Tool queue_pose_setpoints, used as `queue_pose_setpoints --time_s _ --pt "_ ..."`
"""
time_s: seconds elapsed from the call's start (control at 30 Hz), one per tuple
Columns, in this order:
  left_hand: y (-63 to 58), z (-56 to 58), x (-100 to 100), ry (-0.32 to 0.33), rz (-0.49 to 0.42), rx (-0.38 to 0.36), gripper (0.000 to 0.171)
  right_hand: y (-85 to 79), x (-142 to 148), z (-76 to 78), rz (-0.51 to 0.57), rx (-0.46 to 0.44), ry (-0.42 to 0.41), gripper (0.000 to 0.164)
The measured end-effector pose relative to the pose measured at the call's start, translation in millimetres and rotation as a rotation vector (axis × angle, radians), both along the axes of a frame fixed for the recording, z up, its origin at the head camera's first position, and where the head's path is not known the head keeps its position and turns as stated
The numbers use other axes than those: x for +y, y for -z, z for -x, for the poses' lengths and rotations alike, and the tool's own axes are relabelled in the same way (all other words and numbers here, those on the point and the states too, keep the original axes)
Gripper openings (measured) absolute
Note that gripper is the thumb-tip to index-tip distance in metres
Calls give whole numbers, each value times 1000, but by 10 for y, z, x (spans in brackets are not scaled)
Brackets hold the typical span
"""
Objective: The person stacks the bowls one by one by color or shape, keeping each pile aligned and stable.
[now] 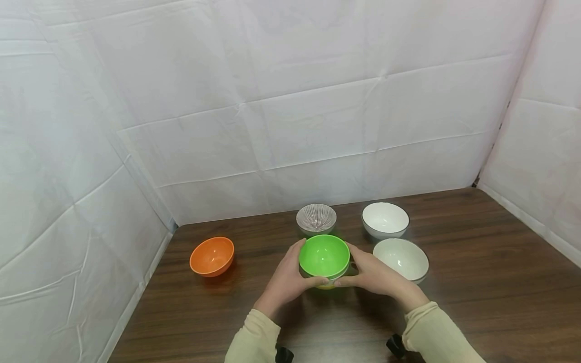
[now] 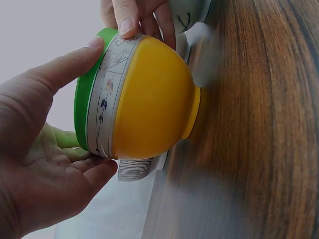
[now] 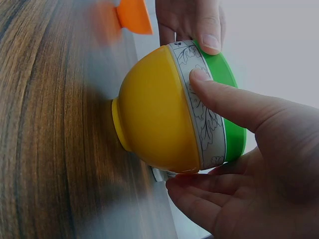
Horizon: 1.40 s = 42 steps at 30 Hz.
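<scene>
Both hands hold a nested stack of bowls at the middle of the table. On top is a green bowl (image 1: 324, 254), set inside a white bowl with a drawn leaf pattern (image 2: 107, 99). A yellow bowl (image 3: 154, 109) forms the bottom, its foot close over the wood. My left hand (image 1: 288, 280) grips the left side of the stack, thumb near the front and fingers curving round behind. From the right, my right hand (image 1: 376, 275) grips it the same way, its thumb pressing the patterned band.
An orange bowl (image 1: 212, 257) stands to the left on the dark wooden table (image 1: 181, 322). Behind the stack is a striped bowl (image 1: 316, 218). Two white bowls stand on the right, a back one (image 1: 386, 218) and a front one (image 1: 401, 258) beside my right hand. White cloth (image 1: 308, 126) encloses the table.
</scene>
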<state>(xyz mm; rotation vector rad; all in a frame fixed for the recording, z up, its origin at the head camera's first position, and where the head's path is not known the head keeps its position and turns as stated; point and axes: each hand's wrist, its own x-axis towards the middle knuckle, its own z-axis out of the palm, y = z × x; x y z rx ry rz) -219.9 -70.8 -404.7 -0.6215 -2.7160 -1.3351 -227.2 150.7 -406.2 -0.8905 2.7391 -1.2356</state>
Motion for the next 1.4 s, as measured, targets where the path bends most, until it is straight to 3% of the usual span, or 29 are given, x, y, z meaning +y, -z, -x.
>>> queue_pose_setpoints --time_s 0.73,1.4 --pt "-30 13 -85 15 43 -12 100 9 9 10 14 -18 -13 92" --pt "-44 44 -249 48 -8 -110 94 29 19 22 20 -11 -14 93"
